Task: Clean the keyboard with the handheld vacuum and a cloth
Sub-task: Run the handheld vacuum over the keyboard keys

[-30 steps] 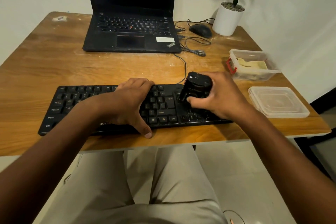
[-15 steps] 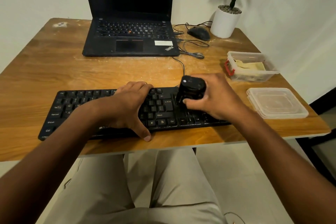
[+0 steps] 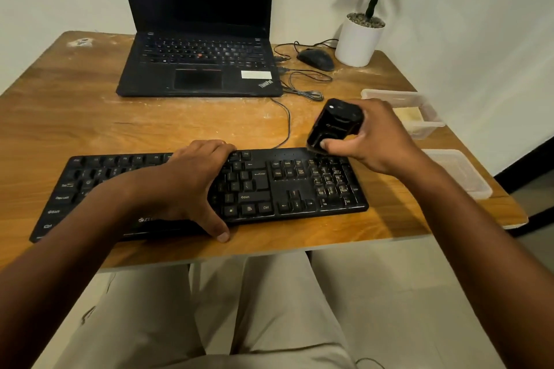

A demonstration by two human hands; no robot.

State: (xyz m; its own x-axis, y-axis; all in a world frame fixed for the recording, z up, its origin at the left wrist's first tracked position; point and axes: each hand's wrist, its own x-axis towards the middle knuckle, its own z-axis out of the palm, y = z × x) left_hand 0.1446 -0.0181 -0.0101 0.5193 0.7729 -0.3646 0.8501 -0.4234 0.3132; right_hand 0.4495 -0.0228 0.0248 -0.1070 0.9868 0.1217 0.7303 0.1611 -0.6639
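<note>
I am sitting with my knees in pale trousers (image 3: 269, 308) under the near edge of the wooden worktop (image 3: 75, 129). My left hand (image 3: 186, 186) is lying flat, fingers spread and loose, holding nothing, across the middle of the black keyboard (image 3: 263, 186), with its thumb reaching over the keyboard's front edge onto the wood. The keyboard is lying lengthwise along the near part of the worktop, its cable (image 3: 286, 126) running away from its back edge toward the laptop.

My right hand (image 3: 377, 141) is wrapping its grip around the black handheld vacuum (image 3: 335, 126), thumb pressing on the near lower face and the other fingers curling round the far side. The vacuum is tilting, its top leaning away to the left and its lower end sitting at the back edge of the keyboard, just above the number pad; I cannot tell whether it is touching the keys.

To the right of that hand, a clear lid (image 3: 461, 174) is lying flat near the worktop's edge, and just beyond it an open clear container (image 3: 419, 117) is holding something pale yellow, perhaps the cloth, too blurred to be sure.

Farther back, an open black laptop (image 3: 198, 69) is facing me with a dark screen. Beside it to the right a black mouse (image 3: 316, 59) is resting among loose cables, and a white plant pot (image 3: 356, 42) is standing in the far corner.
</note>
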